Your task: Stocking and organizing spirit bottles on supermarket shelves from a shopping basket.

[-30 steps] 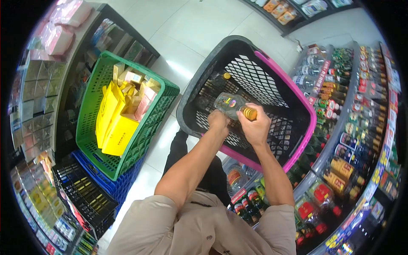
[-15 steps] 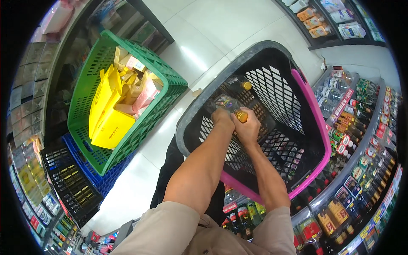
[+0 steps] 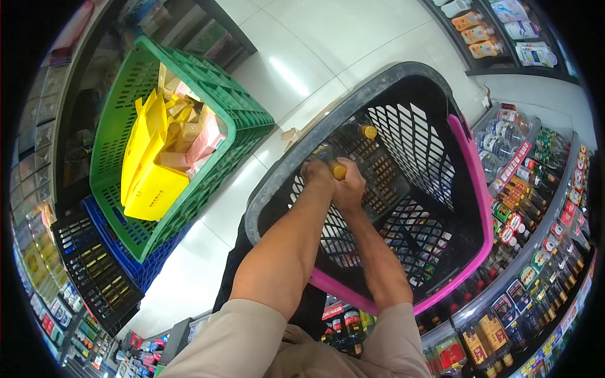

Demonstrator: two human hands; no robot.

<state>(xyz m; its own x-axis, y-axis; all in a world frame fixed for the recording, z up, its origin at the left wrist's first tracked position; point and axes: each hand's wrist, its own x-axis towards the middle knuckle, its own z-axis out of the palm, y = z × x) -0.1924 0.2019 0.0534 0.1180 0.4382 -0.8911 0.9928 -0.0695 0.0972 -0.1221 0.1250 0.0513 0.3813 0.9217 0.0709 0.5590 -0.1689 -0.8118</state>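
Both my hands are down inside a deep black shopping basket [image 3: 359, 94] with a grey rim and a pink handle [image 3: 474, 170]. Between them is a bottle [image 3: 324, 152] with a gold cap [image 3: 338, 171], tilted against the basket's left wall. My left hand [image 3: 315, 171] is closed round its body, mostly seen from the back. The fingers of my right hand [image 3: 349, 187] are bent round the neck, just below the cap. Just beyond lies a second gold-capped bottle [image 3: 354, 130], touched by neither hand.
On the left, a green basket [image 3: 252, 126] holds yellow bags [image 3: 154, 183] and small boxes [image 3: 205, 138], above a blue basket [image 3: 165, 255] and a black crate [image 3: 94, 271]. Shelves of bottles [image 3: 523, 208] curve along the right. White floor tiles [image 3: 302, 57] lie between.
My hands have shifted left with the bottle, bringing its cap nearer the basket's left wall. The whole view has moved slightly. The second bottle stays in its place in the basket.
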